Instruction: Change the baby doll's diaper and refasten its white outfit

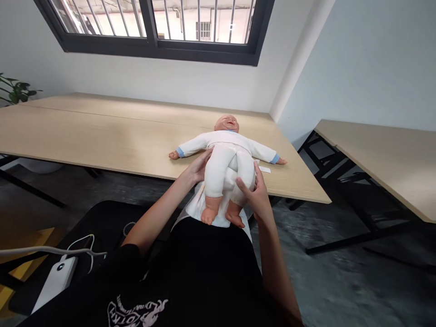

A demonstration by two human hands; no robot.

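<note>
A baby doll [227, 138] lies on its back on the table, arms spread, in a white top with blue cuffs and white trousers [216, 170]. Its legs and bare feet hang over the front edge toward me. My left hand [200, 168] holds the doll's side at the hip, its fingers partly hidden behind the trousers. On the other side my right hand [258, 190] grips the doll's leg, thumb in front and fingers along the outside. Below the legs a white cloth [196, 204] hangs down near my lap; where it ends is hidden.
The wooden table [136, 136] runs far to the left below a barred window [204, 27]. A small white strip [265, 169] lies beside the doll. Another table [381, 154] stands at the right. A white power bank [56, 281] with cables rests on a black chair [98, 222].
</note>
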